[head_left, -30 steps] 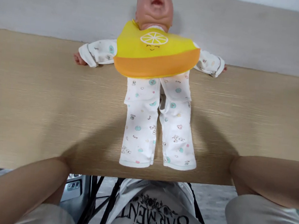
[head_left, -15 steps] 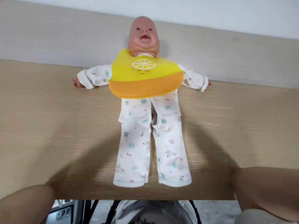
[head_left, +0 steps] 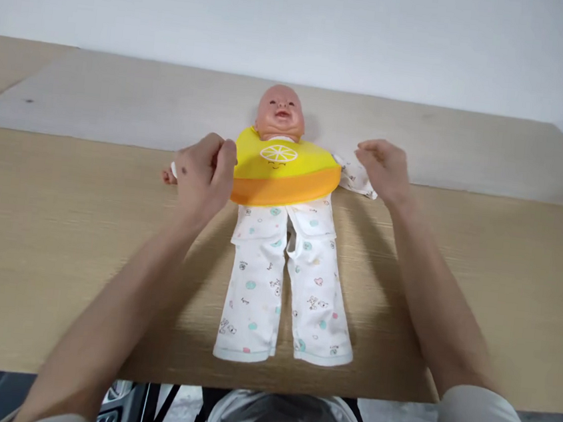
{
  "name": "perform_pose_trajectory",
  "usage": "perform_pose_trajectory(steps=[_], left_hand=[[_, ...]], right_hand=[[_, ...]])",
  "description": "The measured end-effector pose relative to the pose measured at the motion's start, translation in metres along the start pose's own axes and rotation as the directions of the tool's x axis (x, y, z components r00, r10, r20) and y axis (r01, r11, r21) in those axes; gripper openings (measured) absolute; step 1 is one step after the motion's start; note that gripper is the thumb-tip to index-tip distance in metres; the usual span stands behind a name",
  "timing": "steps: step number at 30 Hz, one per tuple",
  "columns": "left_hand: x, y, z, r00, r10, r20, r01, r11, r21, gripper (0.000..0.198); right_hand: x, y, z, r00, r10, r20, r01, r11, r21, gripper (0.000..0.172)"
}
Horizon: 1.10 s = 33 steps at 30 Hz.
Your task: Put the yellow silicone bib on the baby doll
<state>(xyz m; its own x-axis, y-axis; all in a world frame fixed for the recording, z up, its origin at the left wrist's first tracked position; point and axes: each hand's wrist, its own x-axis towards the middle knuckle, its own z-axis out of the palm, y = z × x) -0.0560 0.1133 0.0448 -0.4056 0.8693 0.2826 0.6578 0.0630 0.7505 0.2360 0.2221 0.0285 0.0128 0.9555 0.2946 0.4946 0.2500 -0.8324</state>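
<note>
A baby doll [head_left: 281, 111] lies on its back on the wooden table [head_left: 58, 228], head away from me. It wears a yellow and orange bib [head_left: 285, 171] and white printed pyjama trousers [head_left: 284, 285]. My left hand [head_left: 205, 175] is curled over the doll's sleeve on the left side, thumb against the bib's edge; only the doll's small hand [head_left: 167, 175] sticks out past it. My right hand [head_left: 384, 170] is curled on the doll's other sleeve [head_left: 358, 177], fingers bent down onto the cloth.
A paler board [head_left: 122, 97] runs along the back of the table against a white wall. The table's near edge is just in front of my body, with black frame legs [head_left: 160, 406] below it.
Both hands have come up from below the table's near edge and reached forward to the doll's sleeves. My view has tilted up, so the doll sits lower and farther off.
</note>
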Motion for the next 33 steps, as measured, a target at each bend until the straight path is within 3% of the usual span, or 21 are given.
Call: perform_pose_trajectory(steps=[2, 3, 6, 10, 14, 16, 19, 23, 28, 33], left_hand=[[0.025, -0.017, 0.010, 1.000, 0.011, -0.028, -0.008, 0.997, 0.082, 0.022], [0.035, -0.026, 0.014, 0.999, -0.044, -0.011, 0.045, 0.988, 0.145, 0.018], [0.051, -0.045, 0.017, 0.982, -0.160, 0.103, 0.124, 0.948, 0.293, 0.031], [0.045, -0.036, 0.008, 0.923, -0.240, 0.300, 0.196, 0.966, 0.169, 0.044], [0.039, -0.022, 0.001, 0.895, -0.177, 0.409, 0.182, 0.983, 0.026, 0.043], [0.042, -0.026, -0.001, 0.908, -0.158, 0.387, 0.164, 0.986, 0.017, 0.041], [0.055, -0.039, 0.001, 0.952, -0.178, 0.247, 0.192, 0.981, -0.033, 0.037], [0.081, -0.052, 0.015, 0.968, -0.226, 0.109, 0.246, 0.937, -0.246, 0.027], [0.118, -0.051, 0.052, 0.948, -0.270, 0.170, 0.319, 0.811, -0.491, 0.006], [0.147, -0.052, 0.087, 0.926, -0.284, 0.250, 0.377, 0.746, -0.549, 0.005]], right_hand=[[0.012, 0.023, 0.014, 0.998, 0.042, 0.043, -0.033, 0.978, -0.204, 0.025], [0.016, 0.031, 0.019, 0.996, 0.057, 0.071, -0.036, 0.960, -0.277, 0.033], [0.022, 0.042, 0.025, 0.977, 0.097, 0.190, -0.014, 0.918, -0.396, 0.048], [0.022, 0.040, 0.021, 0.949, 0.112, 0.293, 0.060, 0.852, -0.521, 0.033], [0.020, 0.030, 0.012, 0.926, 0.200, 0.322, 0.017, 0.827, -0.562, 0.016], [0.020, 0.026, 0.009, 0.922, 0.209, 0.326, 0.003, 0.838, -0.545, 0.013], [0.019, 0.022, 0.006, 0.943, 0.173, 0.285, -0.017, 0.879, -0.476, 0.014], [0.029, 0.022, 0.011, 0.977, 0.110, 0.181, -0.041, 0.938, -0.345, 0.019], [0.061, 0.024, 0.039, 0.963, 0.168, 0.211, -0.142, 0.981, -0.133, 0.028], [0.087, 0.019, 0.073, 0.932, 0.230, 0.281, -0.254, 0.966, 0.052, 0.014]])
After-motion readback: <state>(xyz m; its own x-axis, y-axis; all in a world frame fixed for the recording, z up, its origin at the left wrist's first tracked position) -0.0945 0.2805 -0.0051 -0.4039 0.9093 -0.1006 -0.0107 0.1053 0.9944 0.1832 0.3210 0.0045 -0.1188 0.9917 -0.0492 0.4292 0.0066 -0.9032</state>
